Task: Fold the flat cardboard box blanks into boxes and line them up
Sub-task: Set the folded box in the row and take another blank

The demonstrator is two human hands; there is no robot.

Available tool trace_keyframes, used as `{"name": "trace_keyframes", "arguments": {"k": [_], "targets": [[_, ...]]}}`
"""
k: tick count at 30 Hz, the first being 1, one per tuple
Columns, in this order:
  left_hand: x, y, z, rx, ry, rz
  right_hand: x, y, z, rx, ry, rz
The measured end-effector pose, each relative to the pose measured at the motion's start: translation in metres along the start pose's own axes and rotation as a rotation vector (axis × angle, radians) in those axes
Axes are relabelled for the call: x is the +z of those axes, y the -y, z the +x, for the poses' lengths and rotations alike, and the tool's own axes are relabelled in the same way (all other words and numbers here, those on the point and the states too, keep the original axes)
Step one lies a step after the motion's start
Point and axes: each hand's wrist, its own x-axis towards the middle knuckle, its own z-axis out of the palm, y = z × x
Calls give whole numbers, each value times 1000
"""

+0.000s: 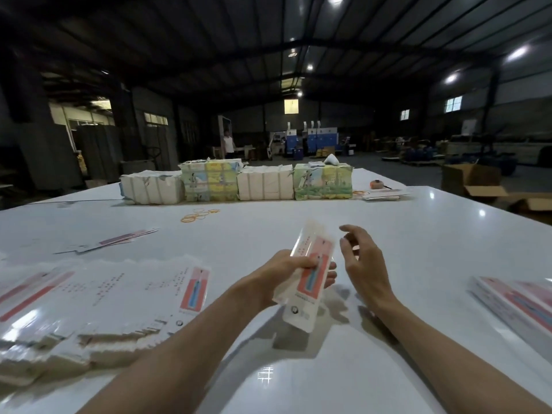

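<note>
Head view: left hand [286,268] is gripping a box [307,279] above the counter [418,234]; right hand [363,261] is hovering just right, fingers loosely apart, holding nothing.

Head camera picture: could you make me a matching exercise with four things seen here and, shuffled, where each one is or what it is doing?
Things:
1. left hand
2. right hand
3. loose yellow rubber bands
4. fanned pile of flat white-and-red cardboard blanks

Places or states:
A. lies on the white table at the person's left
B. grips one white-and-red cardboard blank
C. open, holds nothing
D. lie on the table before the row of wrapped paper bundles

Pairs: 1-B, 2-C, 3-D, 4-A
</note>
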Motion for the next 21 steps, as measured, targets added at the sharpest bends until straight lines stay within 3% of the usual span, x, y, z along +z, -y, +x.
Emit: {"name": "trace_keyframes", "arguments": {"k": [2, 7, 13, 18, 21], "targets": [[8, 19, 6, 2, -19, 6, -1, 1, 1, -36, 9, 3], [9, 35, 10, 77, -73, 124, 5, 3, -1, -65, 235, -131], [15, 33, 5, 142, -75, -14, 1, 15, 0, -46, 226, -61], [18, 24, -6, 0, -4, -183, -3, 21, 8, 90, 187, 64], [16, 25, -6, 5, 64, -203, -8, 19, 16, 209, 189, 149]]}}
